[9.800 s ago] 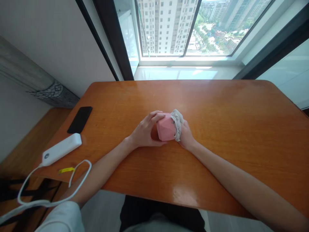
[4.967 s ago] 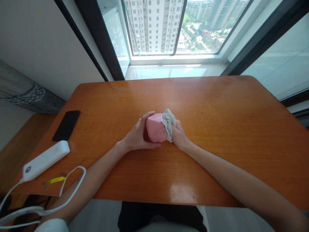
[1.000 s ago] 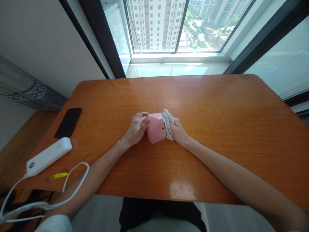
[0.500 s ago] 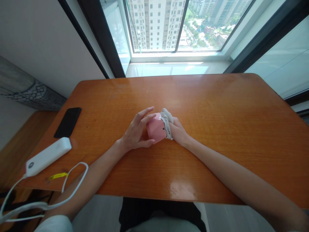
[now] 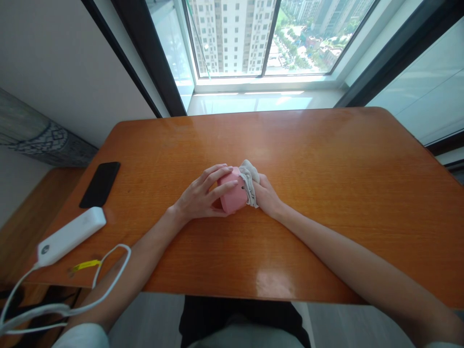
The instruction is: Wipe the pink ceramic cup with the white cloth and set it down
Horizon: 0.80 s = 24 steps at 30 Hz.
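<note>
- Sitting between both hands near the middle of the table (image 5: 326, 193), the block (image 5: 232, 200) shows its left part; cloth (image 5: 250, 188) covers its right end. Contact with the table cannot be told.
- Judged good practice: left grip steady, cloth pressed evenly to the block, fingers clear of the part being rubbed.
- Left hand (image 5: 199, 193): part-closed around the block, fingers spread over it, thumb at the near edge.
- Right hand (image 5: 267, 195): curled closed on bunched cloth; fingertips hidden.
- Left side: phone (image 5: 100, 184), nearer white bar (image 5: 72, 235).
</note>
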Available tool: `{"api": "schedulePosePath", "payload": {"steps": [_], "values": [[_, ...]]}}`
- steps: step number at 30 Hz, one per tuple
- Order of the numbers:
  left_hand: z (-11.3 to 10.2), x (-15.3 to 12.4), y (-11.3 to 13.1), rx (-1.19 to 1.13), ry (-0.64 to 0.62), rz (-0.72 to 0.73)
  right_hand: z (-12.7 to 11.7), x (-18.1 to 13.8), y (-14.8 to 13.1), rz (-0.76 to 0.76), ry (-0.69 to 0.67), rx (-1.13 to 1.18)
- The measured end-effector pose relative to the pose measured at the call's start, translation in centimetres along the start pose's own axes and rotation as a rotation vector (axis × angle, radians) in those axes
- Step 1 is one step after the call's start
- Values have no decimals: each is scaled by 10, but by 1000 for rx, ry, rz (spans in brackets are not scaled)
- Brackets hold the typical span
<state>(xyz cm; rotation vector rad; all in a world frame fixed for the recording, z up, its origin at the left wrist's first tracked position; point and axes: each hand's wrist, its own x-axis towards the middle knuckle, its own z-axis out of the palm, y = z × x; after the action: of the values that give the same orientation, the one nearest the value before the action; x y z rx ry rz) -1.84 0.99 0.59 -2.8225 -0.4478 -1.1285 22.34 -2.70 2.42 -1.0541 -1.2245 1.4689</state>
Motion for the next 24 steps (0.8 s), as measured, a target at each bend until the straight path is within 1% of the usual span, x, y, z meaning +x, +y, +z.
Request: {"api": "schedulePosePath", "payload": {"steps": [4, 7, 11, 15, 20, 24], "values": [[-1, 8, 10, -109, 39, -109, 1, -1, 0, -22, 0, -21], [-2, 12, 17, -225, 60, -223, 1, -1, 0, -42, -10, -51], [1, 13, 20, -406, 98, -387, 0, -1, 3, -110, -19, -120], [1, 14, 21, -510, 62, -536, -1, -1, 5, -102, -34, -144], [-4, 17, 24, -554, 25, -628, -1, -2, 4, -107, -32, -153], [-5, 19, 24, -640, -2, -717, 0, -3, 4, -104, -29, -152]]}}
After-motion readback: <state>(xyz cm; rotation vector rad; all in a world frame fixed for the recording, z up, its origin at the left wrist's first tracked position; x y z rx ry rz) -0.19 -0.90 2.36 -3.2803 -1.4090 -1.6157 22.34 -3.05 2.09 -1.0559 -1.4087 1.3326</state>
